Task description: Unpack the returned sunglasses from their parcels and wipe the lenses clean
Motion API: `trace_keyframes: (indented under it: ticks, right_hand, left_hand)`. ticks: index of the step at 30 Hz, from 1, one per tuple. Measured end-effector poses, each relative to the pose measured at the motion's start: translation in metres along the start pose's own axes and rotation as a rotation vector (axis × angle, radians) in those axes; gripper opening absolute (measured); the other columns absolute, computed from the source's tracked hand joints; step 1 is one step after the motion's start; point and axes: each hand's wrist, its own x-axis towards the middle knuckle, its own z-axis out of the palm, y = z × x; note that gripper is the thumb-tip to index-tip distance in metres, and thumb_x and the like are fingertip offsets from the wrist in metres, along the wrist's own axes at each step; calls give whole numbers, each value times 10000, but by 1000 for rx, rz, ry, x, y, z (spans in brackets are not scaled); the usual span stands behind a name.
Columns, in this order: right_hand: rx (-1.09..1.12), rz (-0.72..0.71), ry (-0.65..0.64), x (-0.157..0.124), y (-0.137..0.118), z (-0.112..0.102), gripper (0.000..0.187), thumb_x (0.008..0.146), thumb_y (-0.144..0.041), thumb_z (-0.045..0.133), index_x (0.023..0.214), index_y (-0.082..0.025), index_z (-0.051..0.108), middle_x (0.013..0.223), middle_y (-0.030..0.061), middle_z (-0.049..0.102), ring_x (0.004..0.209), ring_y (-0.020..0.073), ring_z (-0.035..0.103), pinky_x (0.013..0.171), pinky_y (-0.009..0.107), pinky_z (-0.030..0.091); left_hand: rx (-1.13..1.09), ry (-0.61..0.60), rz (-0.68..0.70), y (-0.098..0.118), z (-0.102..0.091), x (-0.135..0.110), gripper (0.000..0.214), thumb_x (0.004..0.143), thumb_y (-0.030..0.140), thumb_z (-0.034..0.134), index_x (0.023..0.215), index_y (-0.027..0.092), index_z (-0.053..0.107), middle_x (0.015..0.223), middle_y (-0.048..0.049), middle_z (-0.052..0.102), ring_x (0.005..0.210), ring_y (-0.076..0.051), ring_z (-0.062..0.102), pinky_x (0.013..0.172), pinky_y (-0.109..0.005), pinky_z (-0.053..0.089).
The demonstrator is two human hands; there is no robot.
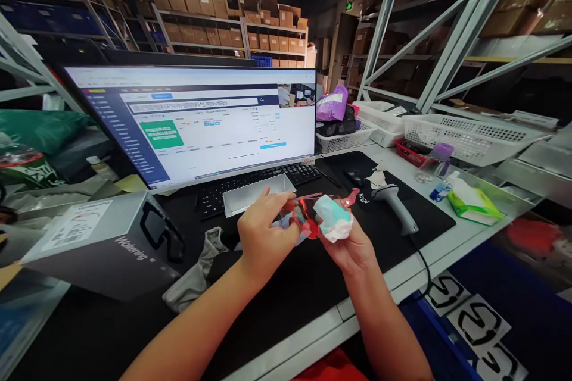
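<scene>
My left hand [266, 232] pinches a pair of red-tinted wraparound glasses [308, 215] by the left side of the frame. My right hand [351, 247] grips a crumpled white and teal cloth [333, 218], pressed against the red lens. Both hands hover over a black desk mat [429, 223]. Just behind my left fingers lies a shallow silver tray or box lid [252, 195]. A grey fabric piece [196, 271] lies below it, near my left wrist.
A monitor [192, 125] and keyboard [259, 184] stand ahead. To the right are a mouse [353, 177], a corded barcode scanner [393, 205], a tissue pack [473, 205] and white baskets [469, 137]. A grey product box [100, 244] sits left. Cardboard boxes fill shelves behind.
</scene>
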Motion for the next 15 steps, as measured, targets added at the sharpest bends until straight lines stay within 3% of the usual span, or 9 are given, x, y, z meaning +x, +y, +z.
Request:
trace_keyframes:
  ticks: [3,6,10,15]
  right_hand:
    - [130,60,-21,1,-6,0,367,566,-399,949,788,-254,695,816,-4,744,724,157,683,670,276,598]
    - [163,21,14,3,-6,0,361,556,-313,943,785,-262,669,815,-29,710,724,140,660,686,261,582]
    - [42,-72,49,-1,4,2,313,622,-297,921,735,-248,633,735,-42,654,644,124,601,635,247,548]
    - [-104,-184,7,-9,22,3,357,540,-196,944,723,-244,641,715,-39,642,630,132,566,630,255,529]
  left_hand:
    - [-14,-7,1,1,1,-1,303,707,96,599,964,218,705,796,35,737,679,-147,689,1060,-441,558]
    - [-17,-17,-9,0,2,-2,294,709,84,600,954,207,707,785,34,733,674,-141,683,1064,-437,557]
    - [-38,-13,-42,-2,4,-3,231,739,105,625,930,206,707,778,35,739,681,-141,692,1068,-430,555]
    - [-51,-31,-81,-1,4,-4,225,727,114,638,911,219,714,773,43,747,693,-152,706,1088,-439,539]
